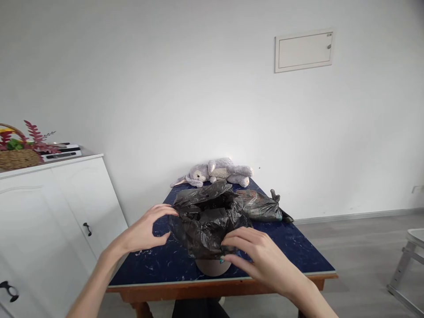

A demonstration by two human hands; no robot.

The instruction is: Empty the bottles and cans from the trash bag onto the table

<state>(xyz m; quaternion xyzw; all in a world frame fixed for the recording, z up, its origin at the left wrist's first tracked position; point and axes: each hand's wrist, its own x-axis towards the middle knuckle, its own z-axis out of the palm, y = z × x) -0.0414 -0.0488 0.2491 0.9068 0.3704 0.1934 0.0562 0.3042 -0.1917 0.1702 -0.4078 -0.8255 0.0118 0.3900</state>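
A crumpled black plastic bag [206, 223] drapes over a small round container [212, 267] near the front edge of a dark blue marbled table [294, 249]. My left hand [147, 229] pinches the bag's left rim with curled fingers. My right hand [256, 256] grips the bag's lower front edge, fingers bent over the plastic. Both hands hold the bag's mouth apart. Only the bottom of the container shows below the bag.
A second tied black bag [261, 206] lies behind on the table, and a grey plush rabbit [215, 172] rests at the far edge by the wall. A white cabinet [56, 207] with a flower basket [18, 152] stands at left. A metal frame [407, 265] is at right.
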